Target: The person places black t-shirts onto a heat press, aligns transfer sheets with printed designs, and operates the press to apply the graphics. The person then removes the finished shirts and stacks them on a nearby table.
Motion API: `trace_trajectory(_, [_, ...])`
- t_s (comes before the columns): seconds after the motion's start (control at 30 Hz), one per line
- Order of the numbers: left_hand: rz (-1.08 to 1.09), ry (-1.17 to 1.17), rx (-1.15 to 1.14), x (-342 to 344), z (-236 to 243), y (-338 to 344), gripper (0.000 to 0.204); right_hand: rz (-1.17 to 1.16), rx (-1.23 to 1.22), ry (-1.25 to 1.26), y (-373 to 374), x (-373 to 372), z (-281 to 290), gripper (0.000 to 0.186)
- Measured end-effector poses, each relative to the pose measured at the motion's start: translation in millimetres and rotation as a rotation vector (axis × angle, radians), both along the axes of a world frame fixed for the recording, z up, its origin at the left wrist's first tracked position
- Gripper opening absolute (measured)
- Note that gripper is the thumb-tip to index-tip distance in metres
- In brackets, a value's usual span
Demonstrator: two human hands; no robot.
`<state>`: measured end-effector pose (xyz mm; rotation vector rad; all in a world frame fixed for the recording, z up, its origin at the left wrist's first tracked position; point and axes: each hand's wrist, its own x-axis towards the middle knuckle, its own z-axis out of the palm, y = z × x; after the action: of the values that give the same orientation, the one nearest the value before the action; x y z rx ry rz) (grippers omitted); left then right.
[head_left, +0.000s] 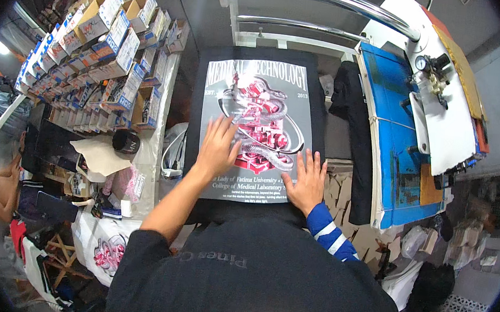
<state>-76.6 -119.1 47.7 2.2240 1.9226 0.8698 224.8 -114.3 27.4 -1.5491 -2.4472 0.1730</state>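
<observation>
Head view: looks straight down on two bare hands at work in the centre of the frame.
Printed panel: a grey rectangle (269,113) with white lettering and a pink, white and black design of coiling snakes lies at the centre of the frame, its long sides running up the picture; pale glare crosses its upper part.
Black fabric: dark cloth (248,52) lies beneath the panel and shows as a border above it and along its sides.
Left hand: open (217,150), fingers pointing up the frame over the panel's left half, grasping nothing.
Right hand: open (306,182), fingers spread at the panel's lower right edge, grasping nothing; how firmly either hand presses, I cannot tell.
Right sleeve: blue with white bands (333,233), just below the right hand.
Blue board: tall and flat (390,169), right of centre, with a black cloth strip (361,167) along its left side.
Pressure gauge: small and round (421,63), on the white machine (451,130) at upper right.
Boxes: rows of open cartons (107,46) fill the upper left.
Co-worker: a bare arm (2,192) at the far left edge.
</observation>
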Motion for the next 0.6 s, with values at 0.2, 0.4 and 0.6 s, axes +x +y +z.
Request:
trace_trajectory(0.2, [0.003, 0.145, 0.09, -8.3, -29.9, 189.8, 0.039, -0.008, -0.033, -0.013, 2.7, -2.2, 9.1, 0.075])
trace_trajectory(0.4, [-0.003, 0.134, 0.091, -30.3, -50.7, 274.7, 0.036, -0.018, -0.074, -0.018, 3.6, -2.4, 9.4, 0.076])
trace_trajectory(0.6, [0.057, -0.198, 0.028, -61.1, -45.7, 284.6, 0.036, -0.009, -0.064, -0.021, 6.2, -5.1, 10.7, 0.076])
